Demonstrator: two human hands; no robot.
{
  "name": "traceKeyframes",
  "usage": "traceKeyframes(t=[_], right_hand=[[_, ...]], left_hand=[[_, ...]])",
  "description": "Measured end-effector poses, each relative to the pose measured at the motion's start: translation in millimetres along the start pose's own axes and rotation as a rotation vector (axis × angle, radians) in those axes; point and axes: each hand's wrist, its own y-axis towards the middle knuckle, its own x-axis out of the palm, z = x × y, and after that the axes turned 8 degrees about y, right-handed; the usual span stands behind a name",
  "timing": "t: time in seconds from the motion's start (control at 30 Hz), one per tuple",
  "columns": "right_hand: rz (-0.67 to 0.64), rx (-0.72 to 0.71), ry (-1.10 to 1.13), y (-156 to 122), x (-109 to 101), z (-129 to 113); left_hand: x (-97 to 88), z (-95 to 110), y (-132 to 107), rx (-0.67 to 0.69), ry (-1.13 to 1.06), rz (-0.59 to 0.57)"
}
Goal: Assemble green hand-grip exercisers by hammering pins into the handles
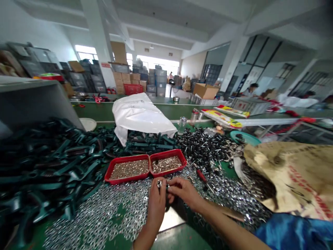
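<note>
Across the green workbench (pixel 186 239), my left hand (pixel 156 208) and right hand (pixel 183 193) pinch a small metal fitting (pixel 159 184) at six o'clock, my fingers hiding most of its shape. Loose steel washers (pixel 104 217) surround both hands. A red divided tray (pixel 145 166) sits just beyond at twelve, and a stained sack (pixel 288 177) lies at three, partly cutting off the pile beneath it.

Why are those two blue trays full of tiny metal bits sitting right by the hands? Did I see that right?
Not quite: the two trays are red, not blue, as the head view shows. The rest is right: they hold tiny metal bits and sit just beyond the left hand and right hand.
</note>
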Motion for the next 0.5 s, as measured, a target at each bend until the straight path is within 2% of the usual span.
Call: traceKeyframes(t=[0.13,0.2,0.3,0.4,0.5], right_hand=[[0.083,-0.379,-0.465,-13,3,6],[0.091,-0.503,-0.632,-18,3,13],[0.076,-0.501,-0.753,-22,2,22],[0.024,-0.420,-0.856,-33,-1,22],[-0.009,-0.365,-0.934,-64,-11,13]], left_hand=[[-1.5,6,-5,-0.065,-0.073,-0.053],[-2.0,9,-8,-0.084,-0.079,-0.069],[-4.0,7,-7,-0.130,-0.055,-0.117],[-9.1,0,0,-0.093,0.125,-0.197],[-12.4,-6,6,0.017,0.481,-0.448]])
